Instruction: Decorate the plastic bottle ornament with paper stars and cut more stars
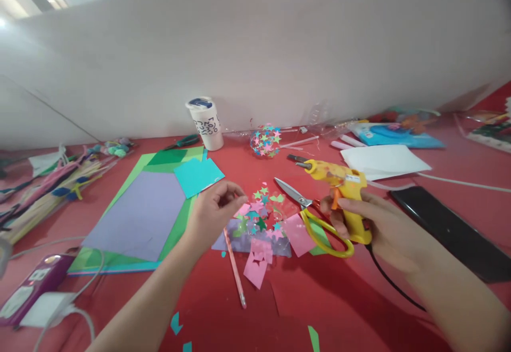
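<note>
My right hand [359, 213] is wrapped round a yellow hot glue gun [339, 173], fingers at its orange trigger, nozzle pointing left. Under it lie scissors [325, 235] with yellow handles and open-ended loops, blades toward the back. My left hand [219, 208] has its fingers curled in a pinch; anything between them is hidden or too small to name. Just right of it, small paper stars [261, 211] in pink, green and blue are scattered over clear plastic and a purple paper strip [233, 240]. Behind them stands a ball covered in paper stars [266, 140].
Purple paper [139, 213] lies on green sheets at left, beside blue paper [199, 176]. A white tumbler [206, 125] stands near the wall. A pencil [235, 269] lies in front. A black phone [447, 229] is at right, a purple power strip [35, 288] at left.
</note>
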The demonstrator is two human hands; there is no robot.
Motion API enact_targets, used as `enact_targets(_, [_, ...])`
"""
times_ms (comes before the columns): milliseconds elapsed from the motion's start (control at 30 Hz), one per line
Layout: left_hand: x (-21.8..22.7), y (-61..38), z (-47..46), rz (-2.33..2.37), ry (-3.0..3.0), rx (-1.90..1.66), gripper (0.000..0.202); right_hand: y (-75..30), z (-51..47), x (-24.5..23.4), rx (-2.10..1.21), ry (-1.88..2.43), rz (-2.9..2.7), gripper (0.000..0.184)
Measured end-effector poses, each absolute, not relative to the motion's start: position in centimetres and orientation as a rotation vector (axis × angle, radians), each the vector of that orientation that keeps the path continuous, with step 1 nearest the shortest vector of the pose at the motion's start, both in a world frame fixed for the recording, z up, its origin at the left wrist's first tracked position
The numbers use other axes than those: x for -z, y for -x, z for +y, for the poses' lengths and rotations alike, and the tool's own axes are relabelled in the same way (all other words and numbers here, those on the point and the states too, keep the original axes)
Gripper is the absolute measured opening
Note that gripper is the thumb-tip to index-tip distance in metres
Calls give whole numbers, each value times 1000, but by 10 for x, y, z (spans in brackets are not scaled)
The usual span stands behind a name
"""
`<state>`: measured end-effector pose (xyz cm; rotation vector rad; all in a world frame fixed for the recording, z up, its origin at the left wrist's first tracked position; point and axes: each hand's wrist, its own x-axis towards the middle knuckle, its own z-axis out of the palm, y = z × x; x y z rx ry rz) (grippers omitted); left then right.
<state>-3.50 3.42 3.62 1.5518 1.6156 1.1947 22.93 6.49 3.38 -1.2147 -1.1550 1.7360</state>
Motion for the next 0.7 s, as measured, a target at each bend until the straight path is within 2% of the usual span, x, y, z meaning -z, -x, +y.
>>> enact_targets(133, [-43,13,1,1433,-1675,-1174,5,-212,51,-45,-1752,1138,-1209,18])
enact_targets(200, [-39,4,-8,1366,-1542,-1194,0,-202,44,-49,-1785,1106,-1255,16])
enact_targets(333, [-29,-7,-14,1286,-1186,-1268,10,-181,30,-56,-1795,1105,-1356,16])
enact_targets(433, [-24,-11,-16,1265,-1060,-1303,18,-169,21,-54,-1673,1273,-1446,20])
enact_targets(567, [-25,-13,-21,1231,-944,-1273,19,-159,16,-50,-1416,1436,-1581,16])
enact_targets(700, [-26,-15,-25,1164,-805,-1225,13,-153,11,-50,-1455,1343,-1522,6])
